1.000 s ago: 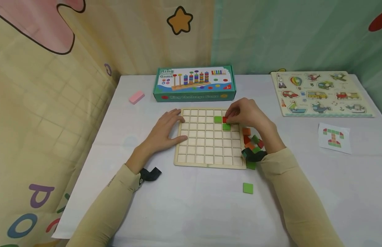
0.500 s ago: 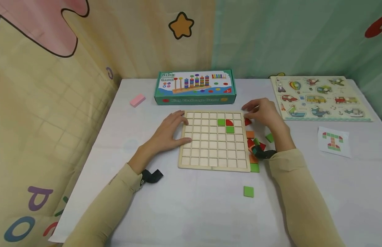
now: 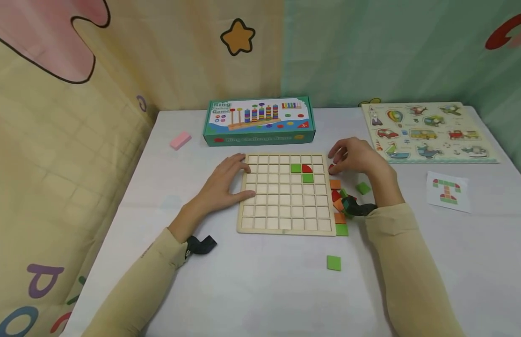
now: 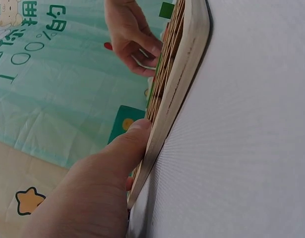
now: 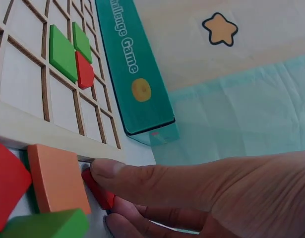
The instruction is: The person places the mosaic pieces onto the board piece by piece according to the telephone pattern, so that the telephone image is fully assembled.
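A wooden grid board [image 3: 285, 232] lies on the table. Two green square tiles [image 3: 296, 168] and a red quarter-round tile [image 3: 306, 169] sit in its cells at the upper right. My left hand [image 3: 218, 187] rests on the board's left edge with fingers and thumb spread; in the left wrist view the thumb [image 4: 130, 144] lies along the rim. Beyond the right edge, my right hand [image 3: 359, 159] pinches another red tile [image 5: 97, 191], tilted between thumb and fingers in the right wrist view. Part of that tile is hidden by the thumb.
Several loose orange [image 3: 335, 184], red and green tiles lie along the board's right side. A lone green tile [image 3: 334, 263] is nearer the front. Around stand a ring game box [image 3: 260, 138], a pink block [image 3: 180, 140], a picture puzzle [image 3: 430, 140] and a pattern card [image 3: 447, 192].
My right hand has let go of the red quarter-round tile in the grid and moved right to the red tile beside the board. The left hand stays on the board's edge.
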### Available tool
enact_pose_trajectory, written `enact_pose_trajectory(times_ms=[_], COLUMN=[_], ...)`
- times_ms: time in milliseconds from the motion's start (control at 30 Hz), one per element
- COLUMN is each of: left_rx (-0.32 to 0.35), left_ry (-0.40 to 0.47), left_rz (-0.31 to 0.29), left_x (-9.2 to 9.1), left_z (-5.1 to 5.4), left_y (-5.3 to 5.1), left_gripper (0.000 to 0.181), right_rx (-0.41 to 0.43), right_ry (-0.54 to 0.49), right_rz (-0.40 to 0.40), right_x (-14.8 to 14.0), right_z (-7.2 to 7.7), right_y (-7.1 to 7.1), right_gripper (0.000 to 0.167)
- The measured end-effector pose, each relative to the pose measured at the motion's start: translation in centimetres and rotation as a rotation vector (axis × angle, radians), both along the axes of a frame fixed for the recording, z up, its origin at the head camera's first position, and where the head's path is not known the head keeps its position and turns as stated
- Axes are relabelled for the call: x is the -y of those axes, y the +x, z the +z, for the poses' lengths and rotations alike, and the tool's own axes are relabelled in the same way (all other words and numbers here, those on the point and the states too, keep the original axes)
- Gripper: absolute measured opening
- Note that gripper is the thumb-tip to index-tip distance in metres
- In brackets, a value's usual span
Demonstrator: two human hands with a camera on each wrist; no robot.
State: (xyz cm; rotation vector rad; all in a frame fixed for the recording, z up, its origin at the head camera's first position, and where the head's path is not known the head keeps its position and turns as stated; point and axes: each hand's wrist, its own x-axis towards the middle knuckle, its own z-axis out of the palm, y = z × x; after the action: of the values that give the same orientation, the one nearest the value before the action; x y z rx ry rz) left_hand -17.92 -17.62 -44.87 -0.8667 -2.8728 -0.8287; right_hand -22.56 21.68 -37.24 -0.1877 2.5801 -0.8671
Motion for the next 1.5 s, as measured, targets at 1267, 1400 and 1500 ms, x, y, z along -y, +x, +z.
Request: enact_pose_trajectory(times_ms=[1267, 1400, 1500], left_rx=[-0.032, -0.028, -0.014], left_ry=[-0.011, 0.008, 0.011], left_rz=[0.004, 0.0, -0.008], left_x=[0.1, 0.1, 0.0], left_z=[0.2, 0.2, 0.1], left_y=[0.0, 0.0, 0.0], left_gripper=[0.056, 0.057, 0.057], right_rx=[-0.233, -0.271, -0.237], right_ry=[-0.125, -0.174, -0.187], right_rz=[-0.062, -0.03, -0.003], right_x=[3.7, 7.7, 10.3], right_z=[2.8, 2.5, 1.9], right_y=[1.7, 2.0, 1.9], right_gripper=[0.019, 0.013, 0.013])
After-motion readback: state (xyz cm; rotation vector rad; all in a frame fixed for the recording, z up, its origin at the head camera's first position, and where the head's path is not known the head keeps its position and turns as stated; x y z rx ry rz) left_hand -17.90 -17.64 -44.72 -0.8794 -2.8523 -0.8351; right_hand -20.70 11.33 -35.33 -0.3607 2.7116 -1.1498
